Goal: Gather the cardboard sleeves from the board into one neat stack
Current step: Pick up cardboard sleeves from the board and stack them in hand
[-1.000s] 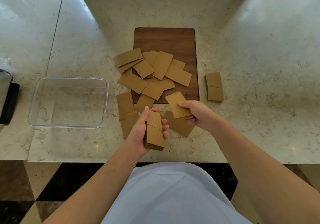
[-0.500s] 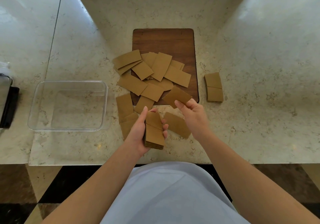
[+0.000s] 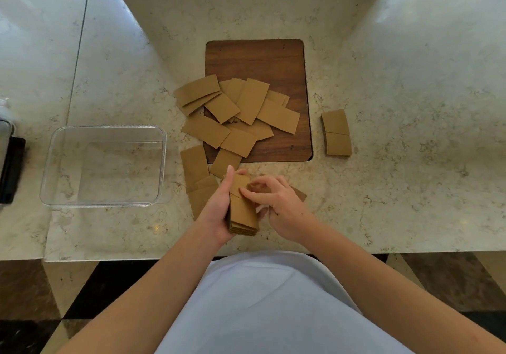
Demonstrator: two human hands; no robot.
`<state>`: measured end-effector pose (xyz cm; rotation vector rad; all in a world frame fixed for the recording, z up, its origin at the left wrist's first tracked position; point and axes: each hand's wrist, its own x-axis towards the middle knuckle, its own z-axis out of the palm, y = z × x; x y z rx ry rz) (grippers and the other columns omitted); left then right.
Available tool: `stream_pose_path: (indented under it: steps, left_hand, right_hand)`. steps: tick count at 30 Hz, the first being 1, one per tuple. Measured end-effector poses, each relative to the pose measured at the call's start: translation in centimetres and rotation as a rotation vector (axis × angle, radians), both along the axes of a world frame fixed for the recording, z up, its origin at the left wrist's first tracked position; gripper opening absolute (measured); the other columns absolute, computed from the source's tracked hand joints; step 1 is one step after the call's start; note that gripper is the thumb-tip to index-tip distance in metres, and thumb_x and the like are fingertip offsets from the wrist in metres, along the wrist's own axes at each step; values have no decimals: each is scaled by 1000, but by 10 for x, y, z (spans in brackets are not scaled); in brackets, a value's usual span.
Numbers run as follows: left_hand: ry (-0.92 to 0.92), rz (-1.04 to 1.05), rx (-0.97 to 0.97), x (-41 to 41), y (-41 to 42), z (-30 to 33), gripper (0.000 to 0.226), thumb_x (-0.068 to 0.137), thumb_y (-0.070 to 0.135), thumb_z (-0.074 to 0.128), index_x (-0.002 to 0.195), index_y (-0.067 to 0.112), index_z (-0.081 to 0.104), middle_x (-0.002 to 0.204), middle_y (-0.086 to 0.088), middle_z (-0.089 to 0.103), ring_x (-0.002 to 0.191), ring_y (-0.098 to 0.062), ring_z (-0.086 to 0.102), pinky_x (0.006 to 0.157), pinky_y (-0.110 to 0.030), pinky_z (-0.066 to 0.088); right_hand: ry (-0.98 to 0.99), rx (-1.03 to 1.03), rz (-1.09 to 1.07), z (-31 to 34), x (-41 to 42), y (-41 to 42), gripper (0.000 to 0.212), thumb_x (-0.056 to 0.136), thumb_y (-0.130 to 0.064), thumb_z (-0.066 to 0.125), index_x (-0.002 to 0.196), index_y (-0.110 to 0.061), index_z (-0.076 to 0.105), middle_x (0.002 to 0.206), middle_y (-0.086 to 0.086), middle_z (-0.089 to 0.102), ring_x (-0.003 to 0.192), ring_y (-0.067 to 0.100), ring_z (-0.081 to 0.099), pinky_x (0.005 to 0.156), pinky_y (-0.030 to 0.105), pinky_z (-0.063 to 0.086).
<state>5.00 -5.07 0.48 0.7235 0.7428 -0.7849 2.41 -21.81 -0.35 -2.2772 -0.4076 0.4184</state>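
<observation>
My left hand (image 3: 216, 211) grips a stack of brown cardboard sleeves (image 3: 242, 211) from its left side, just above the counter's near edge. My right hand (image 3: 279, 203) is at the stack's right side, thumb on the top sleeve and fingers curled over its far end. Several loose sleeves (image 3: 246, 112) lie overlapping on the near half of the dark wooden board (image 3: 257, 57) and spill off its left edge. More sleeves (image 3: 195, 167) lie on the counter left of my hands. One sleeve (image 3: 299, 193) pokes out from under my right hand.
A small neat pile of sleeves (image 3: 336, 134) sits on the counter right of the board. A clear plastic container (image 3: 106, 134) stands at the left. A dark object (image 3: 11, 167) is at the far left edge. The marble counter (image 3: 410, 107) ends just below my hands.
My right hand carried a single sleeve from the board's near edge back to the stack in my left hand, and that sleeve now lies on top. The left hand hardly moved.
</observation>
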Motion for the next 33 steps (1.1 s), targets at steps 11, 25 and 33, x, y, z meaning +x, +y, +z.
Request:
stream_pose_path:
  steps: [11,25,33]
  left_hand:
    - [-117,84,-274,2,5,10,57,87,70,62,126,28,62,108,-16,68,89,-28,68,73,-41,60]
    - [-46,103,-210,1,15,6,50,91,56,71,128,23,63,107,-19,67,89,-30,69,72,-42,59]
    - [-30,112,-201,3,15,3,55,89,61,70,129,24,61,103,-18,69,86,-29,69,72,-41,59]
  right_hand:
    - [240,-279,-561,-16,11,-15,56,90,-39,69,140,-23,49,134,-2,50,127,21,45,108,43,38]
    - [840,113,-752,-13,16,-24,31,100,-48,56,82,-24,63,84,0,64,74,17,57,62,30,43]
    - [834,549,-768,-11,22,-29,12,98,-20,65,109,-14,67,112,9,73,96,22,68,86,42,56]
